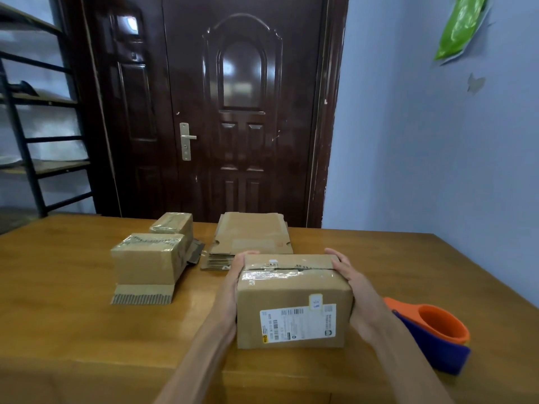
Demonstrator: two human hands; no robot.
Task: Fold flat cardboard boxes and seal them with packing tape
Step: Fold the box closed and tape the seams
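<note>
**Taped box held between both hands**

The box point(293, 301) stands on the counter point(73, 330), its top seam already taped, so the step looks like finishing or setting it aside. The left hand point(233, 287) and right hand point(354, 290) press its two sides, fingers curling over the far top corners. Next probably calls for moving it toward the sealed boxes point(148, 258), then taking a flat from the stack point(250, 237)

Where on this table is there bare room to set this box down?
Bare wood lies left of the held box, in front of the two taped boxes, and along the table's left edge. It is crowded behind by the flat cardboard stack and right by the tape dispenser.
</note>
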